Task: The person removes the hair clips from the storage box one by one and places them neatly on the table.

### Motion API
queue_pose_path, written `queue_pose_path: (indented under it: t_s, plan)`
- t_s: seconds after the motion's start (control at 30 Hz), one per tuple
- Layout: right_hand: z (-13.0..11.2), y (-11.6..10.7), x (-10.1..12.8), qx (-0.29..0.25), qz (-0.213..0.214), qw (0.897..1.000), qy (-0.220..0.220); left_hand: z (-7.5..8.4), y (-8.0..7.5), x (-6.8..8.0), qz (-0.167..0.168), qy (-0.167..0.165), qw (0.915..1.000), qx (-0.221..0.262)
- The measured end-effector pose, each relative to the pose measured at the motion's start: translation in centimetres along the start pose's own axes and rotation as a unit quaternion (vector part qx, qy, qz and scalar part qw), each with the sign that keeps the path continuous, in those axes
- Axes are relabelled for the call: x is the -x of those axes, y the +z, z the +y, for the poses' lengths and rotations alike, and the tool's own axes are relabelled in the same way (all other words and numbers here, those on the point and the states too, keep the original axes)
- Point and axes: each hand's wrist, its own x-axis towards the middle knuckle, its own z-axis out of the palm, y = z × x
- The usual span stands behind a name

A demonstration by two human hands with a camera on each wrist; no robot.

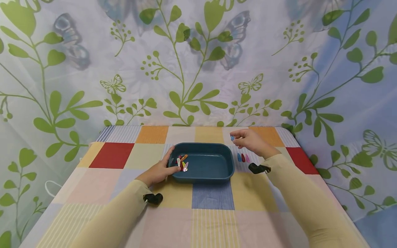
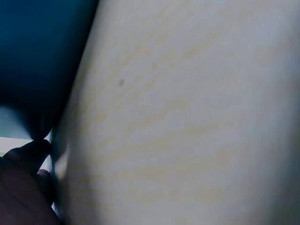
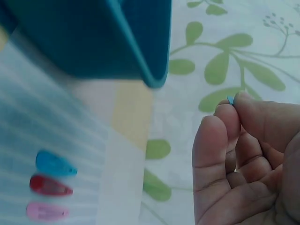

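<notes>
The worktop (image 1: 212, 227) is the biggest thing here, all bright squares. On it sits a blue tub (image 1: 201, 179), which looks stiff and not very heavy; its rim seems good to hold. Think of the tub as a clock. At nine o'clock, the left hand (image 1: 160, 171) has its grip on the tub's end, thumb over the rim. At two o'clock, the right hand (image 1: 250, 141) makes a narrow grip, pinching a tiny blue clip (image 1: 232, 137). Inside the tub, near nine o'clock, lies a messy pile of clips (image 1: 184, 166). Outside, at three o'clock, is a row of three clips (image 1: 243, 157): blue, red and pink. Each clip looks light, hard, thin and maybe slippery, so its flat sides should be best to pinch.
</notes>
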Motion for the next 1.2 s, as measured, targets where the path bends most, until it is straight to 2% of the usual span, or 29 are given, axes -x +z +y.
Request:
queue_pose_path:
  t_s: [0.33,0.53,0.9,1.2]
  plan:
    - [2.5,-1.9,1.6,0.012,0.025,1.0,0.012,-0.1,-0.1,0.1,0.002,-0.001,0.9998,0.02]
    - [4.0,-2.4,2.4,0.008,0.029,0.999,0.036,-0.2,0.0,0.0,0.004,-0.003,0.9997,0.025]
    - [6.8,-2.1,3.2,0.015,0.043,0.995,0.088,-0.3,0.1,-0.2,-0.004,-0.001,0.9995,0.03]
    - [8.5,-1.3,3.4,0.047,0.05,0.994,0.082,-0.2,0.1,-0.2,-0.005,0.0,0.9997,0.025]
